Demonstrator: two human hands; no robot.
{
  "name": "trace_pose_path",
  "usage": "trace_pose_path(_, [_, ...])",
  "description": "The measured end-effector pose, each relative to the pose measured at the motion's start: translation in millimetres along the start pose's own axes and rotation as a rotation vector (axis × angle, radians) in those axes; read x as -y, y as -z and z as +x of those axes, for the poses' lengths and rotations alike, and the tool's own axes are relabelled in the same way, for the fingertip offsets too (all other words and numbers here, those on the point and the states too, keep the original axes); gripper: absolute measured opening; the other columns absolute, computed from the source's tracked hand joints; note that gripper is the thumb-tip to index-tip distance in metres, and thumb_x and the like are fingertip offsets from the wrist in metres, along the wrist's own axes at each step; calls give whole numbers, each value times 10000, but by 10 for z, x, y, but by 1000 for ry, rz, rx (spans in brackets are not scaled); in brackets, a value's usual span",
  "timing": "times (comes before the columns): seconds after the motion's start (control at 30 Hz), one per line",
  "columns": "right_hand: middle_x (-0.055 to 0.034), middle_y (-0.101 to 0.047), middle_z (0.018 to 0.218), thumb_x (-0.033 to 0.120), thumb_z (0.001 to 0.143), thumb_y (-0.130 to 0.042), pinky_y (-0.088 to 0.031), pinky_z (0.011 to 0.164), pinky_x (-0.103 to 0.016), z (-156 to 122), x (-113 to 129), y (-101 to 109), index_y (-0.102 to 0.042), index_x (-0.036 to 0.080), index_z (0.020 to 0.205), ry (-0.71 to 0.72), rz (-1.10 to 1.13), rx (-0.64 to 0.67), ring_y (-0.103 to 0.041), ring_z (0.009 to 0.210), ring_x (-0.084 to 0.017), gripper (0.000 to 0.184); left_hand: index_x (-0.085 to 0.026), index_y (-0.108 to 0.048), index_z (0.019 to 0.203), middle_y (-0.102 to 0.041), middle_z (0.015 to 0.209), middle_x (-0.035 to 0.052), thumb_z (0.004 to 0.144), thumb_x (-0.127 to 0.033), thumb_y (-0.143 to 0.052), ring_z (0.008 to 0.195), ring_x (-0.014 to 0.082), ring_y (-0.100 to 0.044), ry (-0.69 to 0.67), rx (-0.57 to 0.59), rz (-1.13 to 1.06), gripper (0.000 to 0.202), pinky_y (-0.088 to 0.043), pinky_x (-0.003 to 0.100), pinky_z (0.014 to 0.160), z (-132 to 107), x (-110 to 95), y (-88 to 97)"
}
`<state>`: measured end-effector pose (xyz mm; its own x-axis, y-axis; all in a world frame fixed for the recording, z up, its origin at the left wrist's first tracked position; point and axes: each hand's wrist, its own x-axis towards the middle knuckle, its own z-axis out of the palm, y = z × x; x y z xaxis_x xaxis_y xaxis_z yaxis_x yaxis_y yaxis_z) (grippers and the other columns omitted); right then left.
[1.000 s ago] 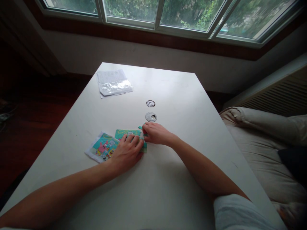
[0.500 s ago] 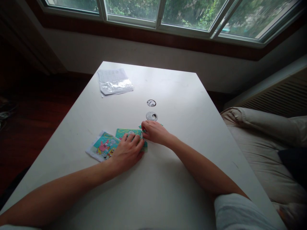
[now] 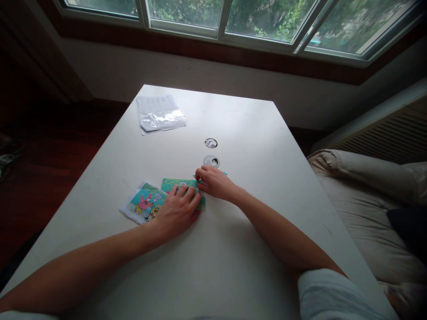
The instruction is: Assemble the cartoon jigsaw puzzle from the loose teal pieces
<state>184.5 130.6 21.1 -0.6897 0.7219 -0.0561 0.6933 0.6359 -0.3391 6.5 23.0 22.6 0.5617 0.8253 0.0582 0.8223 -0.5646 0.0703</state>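
A teal jigsaw puzzle lies partly assembled on the white table. My left hand rests flat on it, fingers spread, covering its near half. My right hand is curled at the puzzle's right edge, its fingertips pinching a small teal puzzle piece against the border. A cartoon picture card lies just left of the puzzle, partly under my left wrist.
A clear plastic bag on paper lies at the far left of the table. Two round cable holes sit in the middle. A cushioned seat stands to the right, with windows beyond.
My right hand has shifted slightly up and left along the puzzle's right edge with the piece. My left hand has stayed flat on the puzzle.
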Motion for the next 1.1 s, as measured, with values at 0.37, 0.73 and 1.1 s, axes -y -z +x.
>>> trace_pose_path(0.37, [-41, -630, 983, 224, 896, -658, -342, 746, -244, -6, -37, 4, -634, 199, 1018, 17, 87, -1, -546, 891, -164, 127, -182, -557, 1233, -579, 1212, 134, 914, -358, -604, 1133, 322, -497, -4, 11, 10, 368, -392, 507, 992, 2, -2, 6])
trace_pose_path(0.73, [-33, -619, 935, 200, 879, -667, -343, 774, -247, 31, -82, -45, -646, 185, 987, 28, 151, -31, -517, 863, -159, 111, -181, -558, 1232, -575, 1206, 133, 920, -359, -596, 1129, 324, -497, 1, 0, 10, 361, -396, 503, 995, 4, -3, -5])
trace_pose_path(1.1, [-17, -619, 855, 155, 846, -675, -334, 721, -257, 58, -128, -132, -627, 192, 906, 62, 191, -114, -498, 794, -158, 85, -167, -551, 1279, -579, 1221, 138, 926, -355, -589, 1152, 320, -496, 8, 14, 0, 402, -378, 507, 1021, 0, -10, 6])
